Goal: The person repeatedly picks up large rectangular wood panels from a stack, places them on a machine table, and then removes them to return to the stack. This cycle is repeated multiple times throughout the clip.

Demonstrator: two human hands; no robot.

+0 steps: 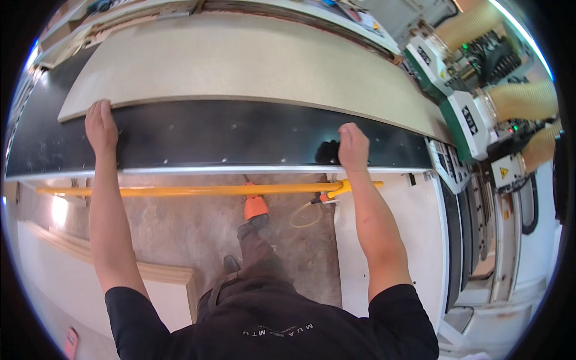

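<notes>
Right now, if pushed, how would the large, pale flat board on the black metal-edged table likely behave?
The large, pale flat board is probably stiff: its edge shows thickness and it lies flat. It may be heavy, given how far it stretches along the black metal-edged table. Lying broad side down, it would likely slide rather than roll.

The board (252, 60) is long, thin and pale beige, with a smooth plain face and a darker, brownish narrow side. It lies flat on the black bench (207, 138), whole as far as it can be seen, set back from the front edge, so a dark strip stays uncovered. Its right end is near the green and white machine (471, 123).
</notes>
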